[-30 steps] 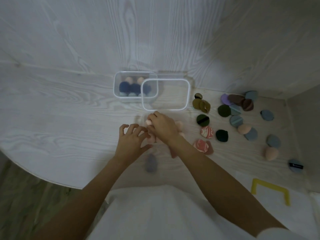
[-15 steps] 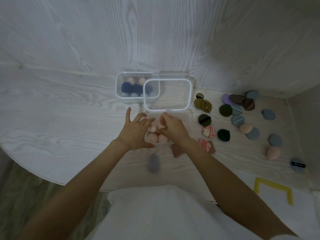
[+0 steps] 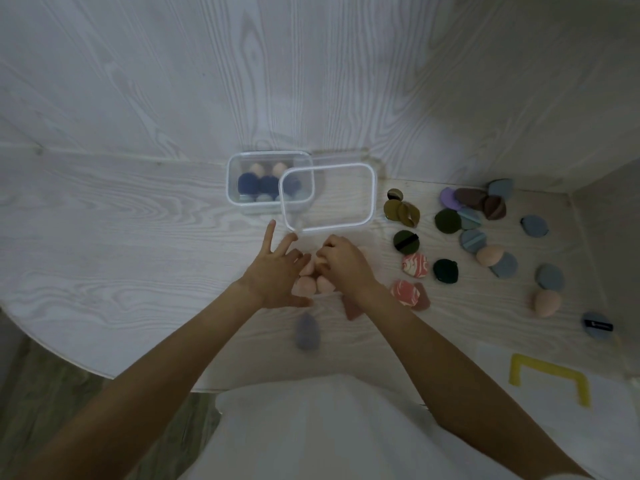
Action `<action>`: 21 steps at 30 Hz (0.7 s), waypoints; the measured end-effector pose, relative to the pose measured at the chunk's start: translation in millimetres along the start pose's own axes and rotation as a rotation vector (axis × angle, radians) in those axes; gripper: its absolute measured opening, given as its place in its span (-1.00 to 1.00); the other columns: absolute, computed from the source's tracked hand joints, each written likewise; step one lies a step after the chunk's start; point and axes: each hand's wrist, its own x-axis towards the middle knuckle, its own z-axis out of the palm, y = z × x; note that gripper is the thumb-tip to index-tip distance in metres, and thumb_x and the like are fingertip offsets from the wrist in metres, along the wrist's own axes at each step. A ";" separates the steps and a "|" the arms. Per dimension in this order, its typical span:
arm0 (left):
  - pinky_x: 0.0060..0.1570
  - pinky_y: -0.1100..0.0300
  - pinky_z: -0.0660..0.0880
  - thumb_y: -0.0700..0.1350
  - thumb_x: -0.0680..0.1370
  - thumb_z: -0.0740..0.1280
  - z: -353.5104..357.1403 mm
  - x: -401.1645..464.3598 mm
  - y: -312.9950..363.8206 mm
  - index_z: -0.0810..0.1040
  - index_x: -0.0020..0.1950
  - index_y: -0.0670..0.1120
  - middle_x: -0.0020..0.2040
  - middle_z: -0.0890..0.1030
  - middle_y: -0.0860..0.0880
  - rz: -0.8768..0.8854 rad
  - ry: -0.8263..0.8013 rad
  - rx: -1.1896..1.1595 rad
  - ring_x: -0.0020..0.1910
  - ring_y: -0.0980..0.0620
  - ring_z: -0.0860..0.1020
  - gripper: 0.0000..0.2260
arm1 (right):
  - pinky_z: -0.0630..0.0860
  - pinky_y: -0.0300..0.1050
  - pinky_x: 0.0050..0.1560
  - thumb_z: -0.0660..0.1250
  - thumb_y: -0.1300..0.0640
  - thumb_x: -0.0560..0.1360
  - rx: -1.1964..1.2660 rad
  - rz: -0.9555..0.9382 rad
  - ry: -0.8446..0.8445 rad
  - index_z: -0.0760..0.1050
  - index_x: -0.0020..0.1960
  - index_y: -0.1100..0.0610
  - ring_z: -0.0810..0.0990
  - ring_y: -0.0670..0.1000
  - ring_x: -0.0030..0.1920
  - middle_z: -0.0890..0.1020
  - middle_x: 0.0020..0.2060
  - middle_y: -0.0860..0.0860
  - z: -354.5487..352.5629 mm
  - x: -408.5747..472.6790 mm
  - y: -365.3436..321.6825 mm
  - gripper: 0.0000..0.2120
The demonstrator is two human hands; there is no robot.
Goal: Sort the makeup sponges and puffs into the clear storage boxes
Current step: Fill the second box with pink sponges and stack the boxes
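Observation:
Several peach makeup sponges are bunched on the table between my two hands. My left hand cups them from the left with fingers spread. My right hand curls over the top of the bunch, fingertips pinching one sponge. Just beyond stand two clear boxes: the left box holds dark blue and peach sponges, and the bigger right box overlaps it and looks empty. A grey-blue sponge lies near my body.
Many flat puffs lie to the right: olive, dark green, pink marbled, grey-blue, purple and brown. Two more peach sponges sit among them. A yellow frame lies at lower right. Walls close the back and right.
Both hands slid forward toward the boxes, pushing the peach sponges together into one bunch. My left hand's fingers spread wider. A brown puff near my right wrist came into view.

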 end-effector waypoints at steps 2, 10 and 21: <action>0.32 -0.32 -0.34 0.49 0.32 -0.15 -0.4 -4.9 1.7 0.24 0.46 -0.07 0.37 0.40 -0.03 -0.016 0.037 -0.095 0.47 -0.15 0.10 -0.09 | 0.45 0.08 0.04 0.28 0.21 0.48 0.020 -0.003 0.029 0.53 0.04 0.23 0.44 0.15 0.05 0.50 0.04 0.17 -0.1 -1.6 1.2 -0.84; 0.16 -0.01 0.38 0.26 0.44 -0.04 1.4 1.6 22.0 0.54 0.16 -0.16 0.04 0.62 -0.11 -0.058 0.260 -0.406 0.02 -0.12 0.56 -0.37 | 0.44 -0.07 0.09 0.23 0.21 0.52 0.074 -0.073 0.055 0.55 0.13 0.27 0.53 0.09 0.08 0.51 0.17 0.12 -13.8 -5.5 15.2 -0.75; 0.11 -0.01 0.37 0.05 0.51 0.17 -16.0 4.3 29.6 0.52 0.21 -0.10 0.08 0.61 -0.11 -0.203 0.291 -0.359 -0.01 -0.16 0.56 -0.63 | 0.48 -0.12 0.07 0.27 0.30 0.47 0.292 -0.133 0.324 0.59 0.05 0.23 0.56 0.05 0.06 0.59 0.07 0.12 -36.3 -55.5 48.5 -0.80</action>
